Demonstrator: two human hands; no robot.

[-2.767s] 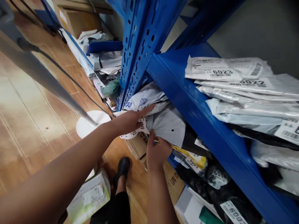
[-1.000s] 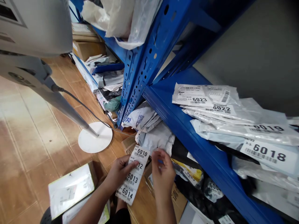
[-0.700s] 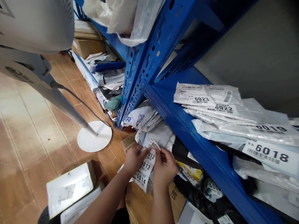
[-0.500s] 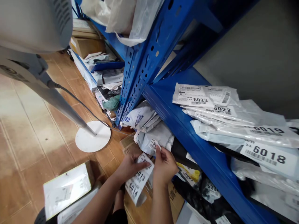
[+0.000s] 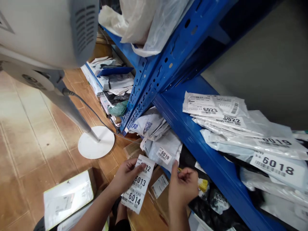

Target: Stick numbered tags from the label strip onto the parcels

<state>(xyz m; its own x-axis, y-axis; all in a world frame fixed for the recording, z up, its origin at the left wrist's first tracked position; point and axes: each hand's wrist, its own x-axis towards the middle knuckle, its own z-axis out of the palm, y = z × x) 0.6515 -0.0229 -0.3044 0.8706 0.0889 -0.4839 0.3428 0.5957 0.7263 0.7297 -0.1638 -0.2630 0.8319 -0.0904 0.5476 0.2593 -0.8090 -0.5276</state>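
My left hand (image 5: 130,175) is closed on a strip of white labels (image 5: 138,187) printed 6012, 6013 and 6014, its thumb over the top one. To the right, my right hand (image 5: 184,186) has its thumb raised at the lower edge of a pale grey plastic mailer bag (image 5: 150,149). The other fingers are partly curled and stand apart from the thumb; I see nothing between them. A label reading 6010 (image 5: 164,155) lies flat on that bag.
A blue metal shelf (image 5: 183,125) holds stacked parcels (image 5: 243,128) numbered 6018 to 6023. A white stand (image 5: 96,141) with a cable rises on the left. Boxed parcels (image 5: 68,199) lie at lower left, a brown carton (image 5: 160,192) below the hands, black bags (image 5: 216,205) at right.
My right hand has come away from the label on the grey bag, moving right and down; the label now shows 6010 in full. The left hand's strip is turned flatter to view.
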